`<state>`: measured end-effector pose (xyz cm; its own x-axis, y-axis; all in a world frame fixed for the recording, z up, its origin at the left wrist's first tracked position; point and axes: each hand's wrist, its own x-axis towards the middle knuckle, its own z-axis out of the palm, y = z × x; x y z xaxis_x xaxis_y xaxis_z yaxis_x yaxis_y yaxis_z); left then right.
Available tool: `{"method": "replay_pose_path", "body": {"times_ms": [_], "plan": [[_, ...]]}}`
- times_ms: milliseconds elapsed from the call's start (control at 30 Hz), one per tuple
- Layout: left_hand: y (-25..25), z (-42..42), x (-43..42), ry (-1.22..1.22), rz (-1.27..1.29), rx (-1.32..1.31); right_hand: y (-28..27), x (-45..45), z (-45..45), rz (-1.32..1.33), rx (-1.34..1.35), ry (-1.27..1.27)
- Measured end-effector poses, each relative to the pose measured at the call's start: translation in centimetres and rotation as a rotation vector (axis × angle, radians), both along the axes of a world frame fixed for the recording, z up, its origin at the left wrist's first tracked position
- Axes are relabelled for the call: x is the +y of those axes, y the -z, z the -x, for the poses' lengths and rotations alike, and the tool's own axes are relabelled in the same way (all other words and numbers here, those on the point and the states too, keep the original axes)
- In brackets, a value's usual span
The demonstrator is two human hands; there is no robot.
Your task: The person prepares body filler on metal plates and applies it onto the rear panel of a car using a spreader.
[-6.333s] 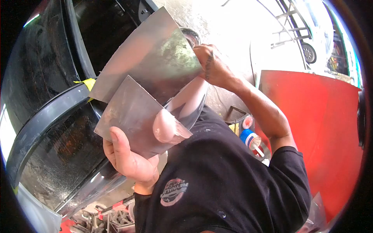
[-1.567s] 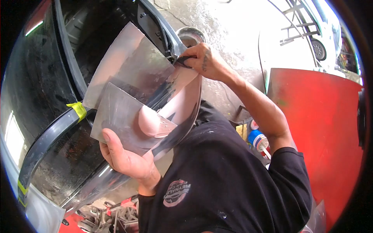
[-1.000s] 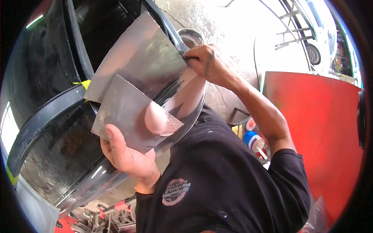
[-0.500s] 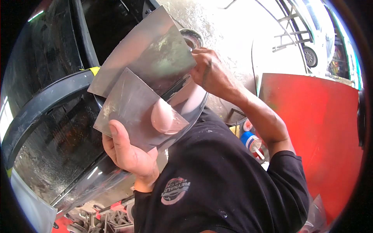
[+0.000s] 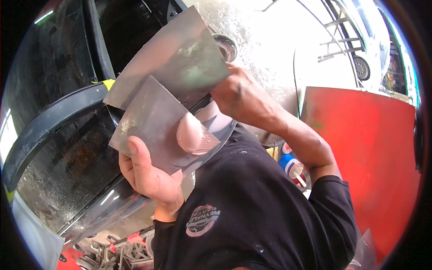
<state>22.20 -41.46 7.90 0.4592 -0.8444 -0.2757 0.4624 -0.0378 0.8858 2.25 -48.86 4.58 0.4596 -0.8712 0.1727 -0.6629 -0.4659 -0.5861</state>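
Observation:
My left hand (image 5: 150, 173) grips a grey flat plate (image 5: 153, 117) by its lower left corner, thumb on top. A smooth mound of pinkish paste (image 5: 190, 133) sits near the plate's right corner, with smears beside it. Behind and above this plate is a larger greyish sheet (image 5: 175, 58) with a cloudy, greenish patch. My right hand (image 5: 231, 92) is at that sheet's right edge, its fingers hidden, so what it holds cannot be made out. Below it shows a dark curved panel with pinkish patches (image 5: 218, 119).
A dark car body (image 5: 58, 135) fills the left, with yellow tape (image 5: 108, 84) on its arch. A red panel (image 5: 360, 153) stands at the right. Beside my right arm are a blue-and-white can (image 5: 290, 164) and a round bowl (image 5: 227, 47). Metal parts (image 5: 112, 256) lie at the bottom left.
My right hand has moved down and slightly left, and its fingers have gone out of sight behind the larger sheet. Compared with a second ago, both plates appear further right in view.

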Motion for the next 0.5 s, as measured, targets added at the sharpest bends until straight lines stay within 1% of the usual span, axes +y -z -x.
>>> {"method": "replay_pose_path", "body": {"times_ms": [67, 167, 200, 233, 300, 400, 433, 467, 500], "plan": [[0.2, 0.2, -0.2, -0.004, 0.031, -0.003, -1.6, -0.5, 0.7, -0.001, -0.151, 0.008], [0.8, 0.4, -0.5, -0.013, 0.08, -0.006, -3.6, -1.0, 4.2, -0.002, -0.149, 0.067], [0.7, 0.7, -0.7, -0.017, 0.088, -0.029, -4.2, -1.2, 5.6, -0.171, -0.2, 0.128], [0.6, 0.9, -0.8, -0.022, 0.096, -0.055, -4.0, -1.4, 6.8, -0.207, -0.233, 0.152], [0.7, 1.3, -1.1, -0.016, 0.13, -0.09, -3.3, -1.9, 9.1, -0.264, -0.19, 0.195], [0.7, 2.1, -1.7, -0.051, 0.119, -0.144, -1.4, -2.2, 11.4, -0.322, -0.431, 0.197], [0.7, 2.3, -1.9, -0.07, 0.103, -0.163, -0.8, -2.4, 11.9, -0.32, -0.452, 0.195], [1.1, 2.2, -1.5, -0.07, 0.128, -0.208, -0.1, -2.6, 12.3, -0.321, -0.474, 0.195], [1.4, 2.6, -1.7, -0.055, 0.165, -0.337, 0.5, -2.7, 12.6, -0.32, -0.494, 0.194]]}}
